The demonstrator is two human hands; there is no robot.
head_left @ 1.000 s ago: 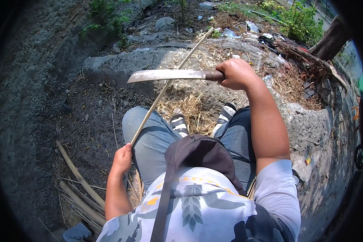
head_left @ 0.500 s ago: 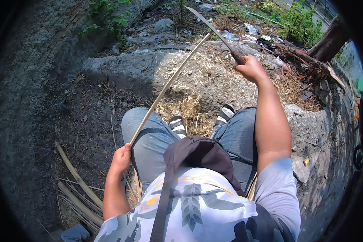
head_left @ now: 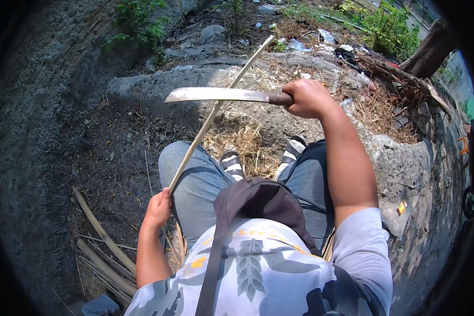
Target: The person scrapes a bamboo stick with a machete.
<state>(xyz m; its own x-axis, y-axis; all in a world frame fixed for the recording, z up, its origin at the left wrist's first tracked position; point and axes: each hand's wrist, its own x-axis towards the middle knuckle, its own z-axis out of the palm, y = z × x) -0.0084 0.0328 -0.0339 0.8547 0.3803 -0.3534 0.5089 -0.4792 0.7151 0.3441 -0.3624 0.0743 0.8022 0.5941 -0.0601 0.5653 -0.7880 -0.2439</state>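
Note:
My left hand (head_left: 157,208) is closed round the lower end of a long, thin bamboo strip (head_left: 207,122), beside my left knee. The strip slants up and away to the right, over the knee. My right hand (head_left: 308,98) grips the brown handle of a machete (head_left: 216,94). Its pale blade points left and lies across the upper part of the strip. Whether blade and strip touch I cannot tell.
Pale shavings (head_left: 242,142) cover the ground near my sandalled feet and the stone ledge (head_left: 158,87). Bamboo lengths (head_left: 102,229) lie at lower left. A dark bag (head_left: 258,203) rests on my lap. At far right leans a tree trunk (head_left: 431,52).
The machete has swung from pointing up and away to lying level across the strip, as my right hand moved slightly nearer and left. My left hand has stayed in place.

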